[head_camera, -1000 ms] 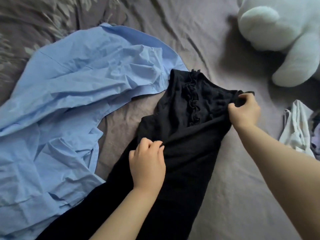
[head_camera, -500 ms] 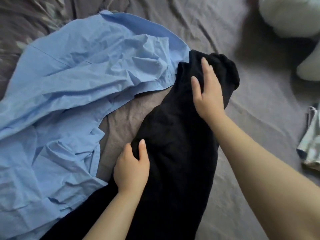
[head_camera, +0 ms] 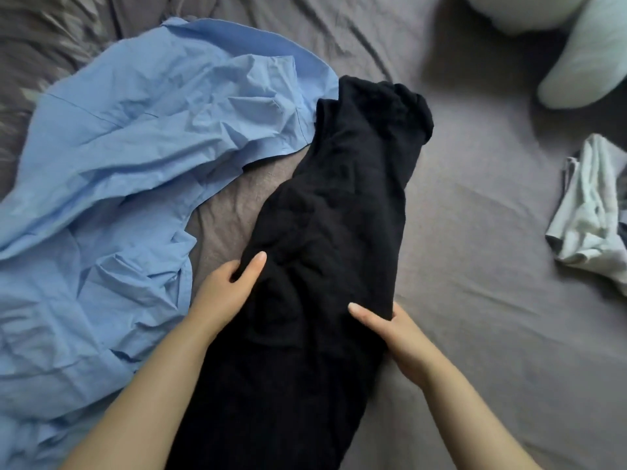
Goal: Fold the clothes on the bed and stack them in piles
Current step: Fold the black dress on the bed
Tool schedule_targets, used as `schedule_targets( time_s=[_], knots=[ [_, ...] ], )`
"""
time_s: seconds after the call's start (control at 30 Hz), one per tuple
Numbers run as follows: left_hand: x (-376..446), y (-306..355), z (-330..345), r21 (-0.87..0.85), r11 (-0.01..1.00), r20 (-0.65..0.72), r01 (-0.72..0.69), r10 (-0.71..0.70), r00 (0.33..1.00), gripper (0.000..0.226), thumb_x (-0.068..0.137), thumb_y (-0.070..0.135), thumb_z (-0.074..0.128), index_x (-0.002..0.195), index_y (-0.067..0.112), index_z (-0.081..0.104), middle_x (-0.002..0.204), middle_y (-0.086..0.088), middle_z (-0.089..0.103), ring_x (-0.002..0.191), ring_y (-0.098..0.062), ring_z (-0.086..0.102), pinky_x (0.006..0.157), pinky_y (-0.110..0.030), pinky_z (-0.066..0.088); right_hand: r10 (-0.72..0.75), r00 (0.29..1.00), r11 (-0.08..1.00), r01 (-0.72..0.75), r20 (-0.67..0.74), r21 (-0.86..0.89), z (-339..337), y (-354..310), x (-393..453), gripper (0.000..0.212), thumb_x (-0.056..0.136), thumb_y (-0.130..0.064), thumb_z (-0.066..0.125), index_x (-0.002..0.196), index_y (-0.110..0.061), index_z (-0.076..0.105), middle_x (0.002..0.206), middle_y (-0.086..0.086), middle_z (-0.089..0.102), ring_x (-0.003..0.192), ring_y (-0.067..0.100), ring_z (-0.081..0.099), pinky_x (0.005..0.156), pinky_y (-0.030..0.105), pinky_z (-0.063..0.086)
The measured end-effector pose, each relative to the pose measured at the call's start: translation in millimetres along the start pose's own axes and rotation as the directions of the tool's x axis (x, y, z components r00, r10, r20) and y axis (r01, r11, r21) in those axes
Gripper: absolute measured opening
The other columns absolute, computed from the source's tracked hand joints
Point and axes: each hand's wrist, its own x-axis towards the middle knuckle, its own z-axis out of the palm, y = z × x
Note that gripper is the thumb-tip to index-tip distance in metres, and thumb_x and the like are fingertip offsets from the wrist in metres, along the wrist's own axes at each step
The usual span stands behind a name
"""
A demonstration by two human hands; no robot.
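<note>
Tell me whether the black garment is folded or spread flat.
Partly folded: the black garment lies as a long narrow strip, the left hand and right hand gripping its edges.

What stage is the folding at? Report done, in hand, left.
Done: no finished pile in view. In hand: the black garment, lengthwise narrow, left hand and right hand gripping its edges. Left: blue shirt spread crumpled, pale garment bunched.

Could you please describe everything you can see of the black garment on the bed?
The black garment is a dark, soft, knit-looking piece lying as a long narrow strip on the grey bedsheet, running from the bottom edge up to a bunched, rounded far end. Its surface is lumpy with creases. The left hand grips its left edge and the right hand its right edge, thumbs on top. Its upper left side touches the blue shirt.
</note>
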Motion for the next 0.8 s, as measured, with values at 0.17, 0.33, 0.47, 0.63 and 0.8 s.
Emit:
schedule_targets(
  time_s=[0.17,0.33,0.47,0.63,0.8],
  knots=[
    [-37,-53,-17,0.266,0.964,0.062,0.029,-0.047,0.997,0.057,0.062,0.082,0.059,0.096,0.036,0.065,0.093,0.017,0.068,0.091,-0.009,0.063,0.088,-0.036,0.050,0.194,0.973,0.949,-0.218,0.125,0.225,23,82,-50,0.051,0.074,-0.015,0.074,0.123,-0.007,0.059,0.116,0.008,0.070,0.108,0.023,0.066,0.094,0.035,0.051],
    [-62,-95,-25,0.413,0.910,0.108,-0.047,0.002,0.994,0.041,0.076,0.056,0.069,0.107,0.029,0.064,0.106,0.008,0.068,0.098,-0.015,0.062,0.088,-0.033,0.049,0.280,0.950,0.899,-0.311,0.141,0.309,70,143,-94,0.067,0.057,-0.018,0.090,0.117,-0.006,0.064,0.111,0.009,0.071,0.104,0.025,0.068,0.095,0.038,0.051],
    [-83,-93,-25,0.651,0.724,0.192,-0.229,0.135,0.972,0.041,0.087,0.046,0.061,0.121,0.023,0.057,0.117,0.002,0.064,0.107,-0.020,0.059,0.088,-0.034,0.048,0.295,0.955,0.898,-0.284,0.017,0.335,96,165,-115,0.070,0.047,-0.021,0.088,0.112,-0.010,0.065,0.104,0.004,0.074,0.098,0.020,0.070,0.092,0.037,0.053],
    [-120,-97,-28,0.325,0.918,0.179,-0.228,0.177,0.968,0.053,0.077,0.047,0.074,0.123,0.025,0.058,0.116,0.007,0.065,0.108,-0.015,0.060,0.092,-0.031,0.047,0.366,0.928,0.820,-0.286,-0.071,0.496,78,173,-149,0.052,0.068,-0.021,0.082,0.117,-0.010,0.065,0.110,0.012,0.071,0.102,0.035,0.066,0.091,0.051,0.052],
    [-166,-136,-13,-0.156,0.982,0.431,0.104,-0.027,0.902,0.093,0.022,0.063,0.090,0.105,0.028,0.065,0.098,0.015,0.072,0.092,0.000,0.067,0.077,-0.016,0.051,0.242,0.970,0.762,-0.174,-0.025,0.623,26,182,-197,0.079,0.055,-0.031,0.089,0.124,-0.007,0.061,0.122,0.016,0.065,0.112,0.033,0.062,0.093,0.043,0.047]
  ],
)
